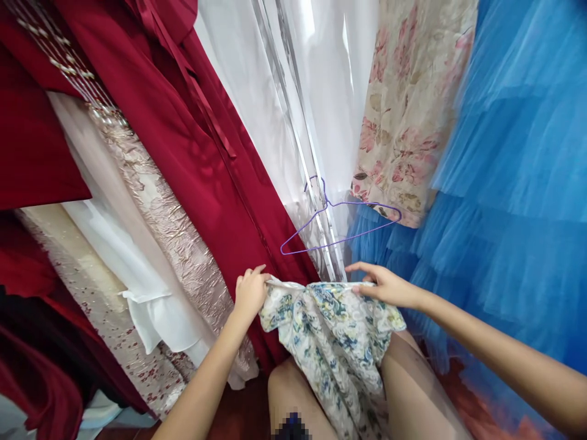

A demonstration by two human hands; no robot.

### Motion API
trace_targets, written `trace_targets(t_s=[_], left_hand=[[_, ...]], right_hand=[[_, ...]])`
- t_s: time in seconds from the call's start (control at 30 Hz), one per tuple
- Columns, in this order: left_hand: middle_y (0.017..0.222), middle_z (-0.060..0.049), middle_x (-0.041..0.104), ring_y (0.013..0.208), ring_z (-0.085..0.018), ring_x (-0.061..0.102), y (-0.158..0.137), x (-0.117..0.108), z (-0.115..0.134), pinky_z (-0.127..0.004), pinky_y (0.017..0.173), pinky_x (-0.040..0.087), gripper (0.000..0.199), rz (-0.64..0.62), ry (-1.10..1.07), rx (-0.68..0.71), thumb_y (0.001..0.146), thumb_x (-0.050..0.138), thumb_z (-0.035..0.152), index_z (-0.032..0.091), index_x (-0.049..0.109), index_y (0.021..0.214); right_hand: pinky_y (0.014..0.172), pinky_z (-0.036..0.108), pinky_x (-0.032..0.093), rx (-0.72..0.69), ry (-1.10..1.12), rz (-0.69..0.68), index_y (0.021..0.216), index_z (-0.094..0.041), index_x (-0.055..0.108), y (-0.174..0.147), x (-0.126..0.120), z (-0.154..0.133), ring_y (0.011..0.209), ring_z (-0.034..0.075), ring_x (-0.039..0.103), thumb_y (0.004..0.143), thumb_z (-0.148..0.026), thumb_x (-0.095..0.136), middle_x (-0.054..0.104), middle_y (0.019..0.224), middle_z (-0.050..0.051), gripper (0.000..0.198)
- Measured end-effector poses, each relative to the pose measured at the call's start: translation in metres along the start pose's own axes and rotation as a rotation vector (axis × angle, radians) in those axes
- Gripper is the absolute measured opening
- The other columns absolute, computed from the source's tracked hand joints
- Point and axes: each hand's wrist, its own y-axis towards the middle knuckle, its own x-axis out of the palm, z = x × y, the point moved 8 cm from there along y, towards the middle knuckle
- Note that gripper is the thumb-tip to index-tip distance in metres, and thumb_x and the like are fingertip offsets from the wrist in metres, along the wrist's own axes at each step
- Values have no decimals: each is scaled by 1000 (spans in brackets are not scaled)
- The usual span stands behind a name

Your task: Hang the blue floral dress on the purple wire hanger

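My left hand (250, 293) grips the left top edge of a white garment with a blue and green floral print (332, 336). My right hand (383, 284) pinches its right top edge. The garment hangs down between the two hands over my knees. Just above it, a thin purple wire hanger (337, 223) hangs bare in front of the sheer white fabric (312, 110).
Hanging clothes surround me: a dark red satin dress (183, 134) at left, a beige embroidered gown (156, 208) and white fabric (114, 244) beside it, a pink floral dress (408, 104) at the back, and a blue tulle skirt (513, 183) at right.
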Motion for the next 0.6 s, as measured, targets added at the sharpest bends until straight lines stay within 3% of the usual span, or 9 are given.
trace_targets(t_s=[0.13, 0.27, 0.4, 0.5, 0.6], left_hand=[[119, -11, 65, 102, -33, 56, 48, -19, -5, -42, 82, 42, 46, 65, 17, -139, 90, 37, 16, 28, 67, 121], [112, -9, 69, 100, -29, 62, 87, -22, 9, -37, 80, 46, 46, 48, -258, -140, 90, 35, 15, 28, 65, 123], [114, -2, 70, 105, -22, 63, 100, -18, 36, -30, 88, 46, 38, 83, -564, -4, 91, 38, 17, 27, 68, 112], [106, -3, 72, 98, -24, 63, 96, -18, 40, -32, 84, 46, 29, 169, -545, -29, 89, 46, 22, 26, 69, 108], [94, -4, 71, 93, -26, 61, 88, -25, 39, -32, 82, 45, 23, 281, -499, -39, 86, 55, 28, 25, 67, 106]], right_hand=[[43, 21, 26, -28, 21, 208, 147, -19, 36, 37, -43, -3, 45, 9, 34, 85, -45, 62, 43, 53, -9, 72], [45, 23, 30, 65, -85, 340, 148, -12, 35, 59, -73, 25, 45, 11, 39, 83, -41, 63, 48, 54, -7, 76], [53, 27, 40, 58, -224, 300, 136, -11, 50, 56, -64, 37, 54, 15, 51, 84, -39, 61, 58, 62, -2, 60], [67, 32, 48, -26, -268, 255, 130, -15, 55, 44, -48, 25, 74, 21, 63, 85, -41, 61, 70, 88, 8, 52], [85, 37, 49, -70, -308, 215, 134, -19, 53, 32, -40, 11, 99, 27, 65, 79, -39, 69, 67, 119, 12, 61]])
